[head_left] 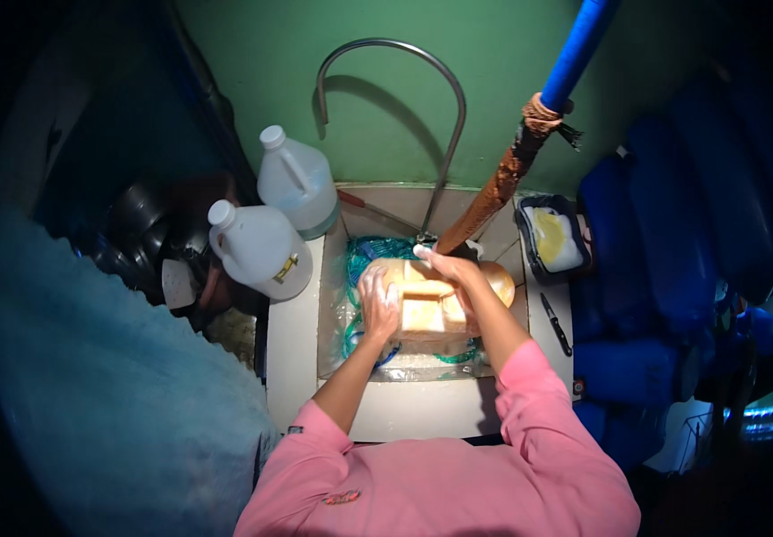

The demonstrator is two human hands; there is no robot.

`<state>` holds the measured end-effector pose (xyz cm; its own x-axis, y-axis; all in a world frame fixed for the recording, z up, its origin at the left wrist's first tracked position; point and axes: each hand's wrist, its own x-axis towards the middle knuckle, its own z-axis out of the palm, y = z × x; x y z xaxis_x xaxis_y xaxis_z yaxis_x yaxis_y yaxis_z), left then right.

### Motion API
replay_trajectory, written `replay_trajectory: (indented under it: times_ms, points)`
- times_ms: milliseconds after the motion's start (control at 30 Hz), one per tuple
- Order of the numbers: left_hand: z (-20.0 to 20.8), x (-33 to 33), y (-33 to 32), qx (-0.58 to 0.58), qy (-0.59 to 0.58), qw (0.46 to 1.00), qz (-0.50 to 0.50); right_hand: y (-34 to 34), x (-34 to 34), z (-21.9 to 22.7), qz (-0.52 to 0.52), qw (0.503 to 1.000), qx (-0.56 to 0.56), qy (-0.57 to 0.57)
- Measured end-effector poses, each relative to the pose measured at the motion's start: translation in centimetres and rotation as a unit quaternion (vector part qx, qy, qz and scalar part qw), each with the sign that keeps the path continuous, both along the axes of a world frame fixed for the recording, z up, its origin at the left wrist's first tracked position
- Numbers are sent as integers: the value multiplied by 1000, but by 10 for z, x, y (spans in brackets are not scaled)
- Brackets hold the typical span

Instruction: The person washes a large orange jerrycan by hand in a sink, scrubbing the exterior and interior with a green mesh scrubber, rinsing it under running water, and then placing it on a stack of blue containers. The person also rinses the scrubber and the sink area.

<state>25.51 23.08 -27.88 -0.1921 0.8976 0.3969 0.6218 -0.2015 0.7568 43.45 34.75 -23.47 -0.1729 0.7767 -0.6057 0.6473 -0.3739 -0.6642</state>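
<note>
In the tiled sink (485, 371) lies a yellowish plastic container (425, 313) with a recessed, handle-like bar across its middle. My left hand (379, 300) is wrapped round its left end, white suds on the fingers. Across its upper right edge my right hand (452, 267) grips it, with something white, perhaps foam, at the fingertips. A rounded, orange-yellow part (498, 283) shows beyond my right wrist; I cannot tell whether it belongs to the container. Green netting or mesh (378, 251) lies behind and under the container.
Two white jugs (266, 251) stand on the left ledge. A curved metal tap (458, 116) and a slanting brown-and-blue pole (498, 192) rise at the back. On the right ledge are a black tray (530, 242) holding a yellow sponge (550, 237) and a knife (556, 327). Blue containers (628, 371) are stacked beyond.
</note>
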Motion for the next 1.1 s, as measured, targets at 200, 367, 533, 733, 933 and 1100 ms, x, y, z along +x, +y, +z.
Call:
replay_trajectory:
  times_ms: [200,367,533,733,933,1100]
  points:
    - [-43,-9,19,90,-2,993,-74,-9,-106,-4,34,960,275,52]
    - [-36,-48,16,-76,208,956,-192,-61,-138,13,127,925,354,55]
    - [19,-41,45,-332,238,889,-210,-69,-93,-1,-48,952,303,-15]
    - [44,-57,19,-240,125,936,-223,-65,-82,-11,-203,935,291,-1]
    - [54,-67,37,-359,25,916,-179,-64,-90,-6,-181,906,382,-28]
    - [41,-74,37,-311,91,929,-179,-46,-88,37,-26,973,228,-21]
